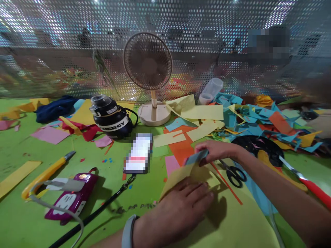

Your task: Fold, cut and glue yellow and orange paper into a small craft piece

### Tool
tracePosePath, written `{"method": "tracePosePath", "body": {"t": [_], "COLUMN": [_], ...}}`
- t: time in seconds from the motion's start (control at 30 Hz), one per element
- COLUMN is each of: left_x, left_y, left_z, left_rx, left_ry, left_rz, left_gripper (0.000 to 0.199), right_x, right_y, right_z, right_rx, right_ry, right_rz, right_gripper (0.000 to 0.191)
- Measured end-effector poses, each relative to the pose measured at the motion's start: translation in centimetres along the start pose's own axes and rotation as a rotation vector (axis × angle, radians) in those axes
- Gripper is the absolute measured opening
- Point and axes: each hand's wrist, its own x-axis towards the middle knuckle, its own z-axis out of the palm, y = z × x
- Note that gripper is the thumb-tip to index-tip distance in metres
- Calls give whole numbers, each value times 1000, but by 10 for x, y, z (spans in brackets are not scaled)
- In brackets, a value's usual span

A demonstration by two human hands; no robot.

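Observation:
My left hand [178, 206], with a pale band at the wrist, lies palm down on a sheet of yellow paper [240, 224], fingers stretched out. Just beyond it, my right hand [217, 151] pinches a small flat blue piece [197, 157], perhaps paper, at the raised far edge of a yellow sheet [178, 175]. What lies under my right fingers is partly hidden. Black-handled scissors [236, 175] rest beside my right forearm, next to a thin orange paper strip [227, 184].
A desk fan [148, 65], a black bottle [110, 117] and a phone [139, 153] stand or lie ahead. To the left are a yellow-handled cutter [49, 172] and a purple power bank [74, 196] with a cable. Colored paper scraps [258, 120] heap at the right, near a red-handled tool [314, 191].

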Motion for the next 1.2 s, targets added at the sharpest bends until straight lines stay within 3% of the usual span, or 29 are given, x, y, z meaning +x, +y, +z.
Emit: {"method": "tracePosePath", "body": {"t": [0.13,0.3,0.43,0.53,0.6,0.73,0.8,0.87,0.97,1.07,1.13,1.2], "left_x": [1,2,-2,-9,-11,-9,-7,-7,-9,-12,-12,-10], "left_y": [3,2,6,8,3,-24,-41,-54,-66,-69,-69,-69], "left_z": [0,-4,-20,-36,-45,-58,-63,-68,-74,-77,-75,-70], "left_rx": [84,100,64,-8,-89,-279,-412,-570,-663,-662,-649,-597], "left_ry": [11,27,105,218,400,891,1024,1127,1217,1232,1179,1049], "left_rz": [99,112,235,354,252,-185,-345,-419,-460,-455,-461,-477], "left_gripper": [37,38,36,37,41,45,32,25,23,23,24,25], "right_x": [-5,-3,-6,-10,-12,-16,-18,-18,-13,-1,10,20], "right_y": [1,6,12,16,18,18,18,19,21,20,17,14], "right_z": [2,4,-1,-3,-4,-5,-5,-4,0,1,1,0], "right_rx": [126,257,380,346,309,288,281,280,284,251,217,199], "right_ry": [-65,-44,-71,-81,-64,-24,-5,2,33,101,139,167], "right_rz": [118,91,95,111,116,80,64,71,123,98,40,8], "right_gripper": [33,29,26,28,29,30,29,29,31,28,24,22]}}
